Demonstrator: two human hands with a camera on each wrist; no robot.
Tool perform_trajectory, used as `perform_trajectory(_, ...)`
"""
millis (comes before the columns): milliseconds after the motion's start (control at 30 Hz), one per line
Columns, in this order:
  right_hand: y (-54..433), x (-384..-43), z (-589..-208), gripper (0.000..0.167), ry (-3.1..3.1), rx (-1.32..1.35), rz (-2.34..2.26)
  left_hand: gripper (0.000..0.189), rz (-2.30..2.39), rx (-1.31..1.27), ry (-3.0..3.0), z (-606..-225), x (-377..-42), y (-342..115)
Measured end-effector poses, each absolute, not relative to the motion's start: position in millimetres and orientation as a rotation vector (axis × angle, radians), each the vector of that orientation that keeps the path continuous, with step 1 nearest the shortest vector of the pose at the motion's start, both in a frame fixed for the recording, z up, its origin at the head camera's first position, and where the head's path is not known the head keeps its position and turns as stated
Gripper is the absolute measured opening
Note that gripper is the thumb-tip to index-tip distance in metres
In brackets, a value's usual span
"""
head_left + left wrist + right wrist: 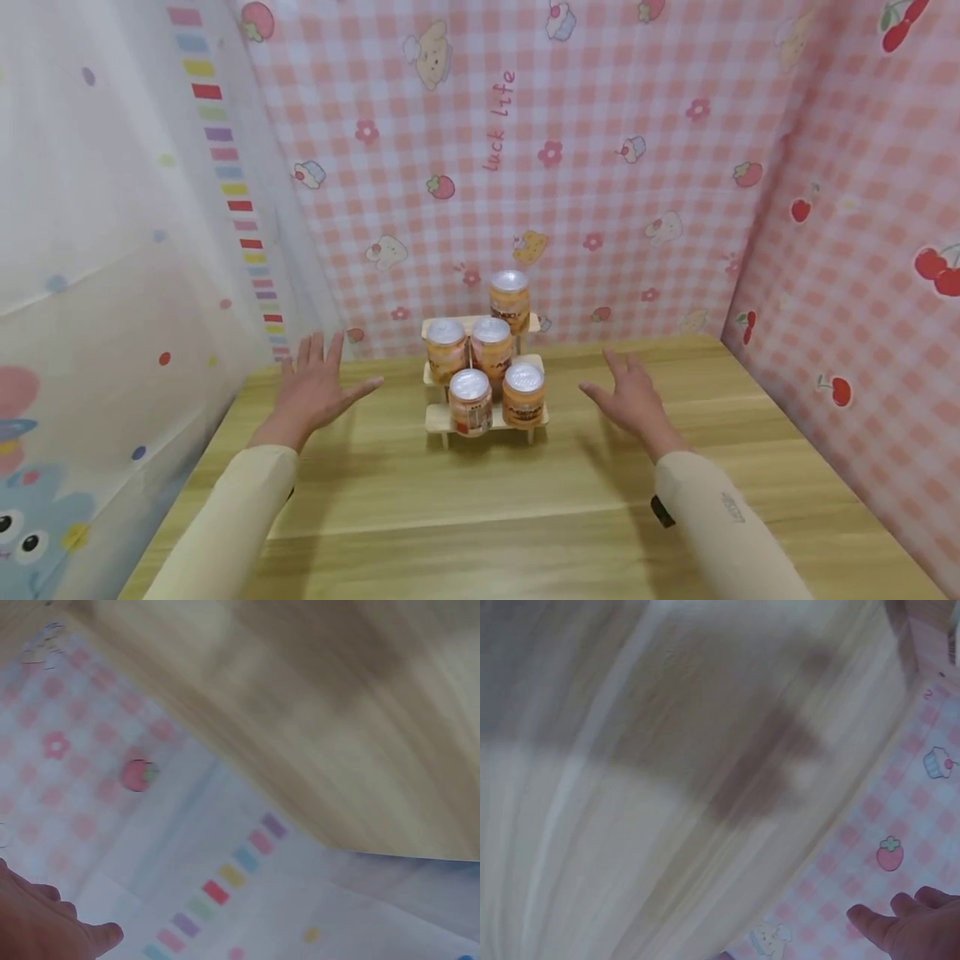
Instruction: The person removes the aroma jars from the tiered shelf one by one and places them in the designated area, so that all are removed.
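A small three-step wooden rack [438, 418] stands on the table, holding several orange drink cans with silver lids. One can [510, 304] is on the top step at the right. Two more, a left can [446, 354] and a right can [492, 350], sit side by side on the middle step. The bottom step carries a can [471, 404] whose label panel faces front, and another can [523, 398] to its right. My left hand [311, 387] is spread out left of the rack, holding nothing. To the rack's right, my right hand [633, 402] also has its fingers extended and holds nothing.
The wood-grain table [465, 508] meets a pink checked backdrop [585, 200] behind the rack. A white patterned sheet [135, 275] hangs along the left side, and a cherry-printed sheet [862, 275] closes off the right. A black object [662, 512] shows beneath the right sleeve.
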State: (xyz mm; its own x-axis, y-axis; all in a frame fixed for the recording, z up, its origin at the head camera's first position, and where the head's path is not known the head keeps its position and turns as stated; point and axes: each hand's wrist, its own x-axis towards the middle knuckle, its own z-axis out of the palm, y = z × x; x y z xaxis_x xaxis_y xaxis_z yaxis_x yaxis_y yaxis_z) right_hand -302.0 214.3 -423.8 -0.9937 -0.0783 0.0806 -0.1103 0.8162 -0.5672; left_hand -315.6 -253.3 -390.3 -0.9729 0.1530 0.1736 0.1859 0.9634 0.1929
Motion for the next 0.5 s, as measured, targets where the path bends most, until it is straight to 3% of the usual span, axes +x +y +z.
perform_trajectory(100, 211.0, -310.3, -418.3, 0.077, -2.906, 0.161, 0.989, 0.099, -0.410, -0.278, -2.943, -379.2, -321.9, -242.0)
perform_trajectory(300, 197.9, -334.5, -400.8, 0.072, -2.817, 0.156, 1.230, 0.109, -0.620, -0.268, -2.940, -360.6, -334.7, -221.0)
perform_trajectory(500, 179.7, -353.6, -392.0, 0.068, -2.731, 0.110, 1.463, 0.103, -1.004, -0.281, -2.868, -347.8, -344.1, -195.4)
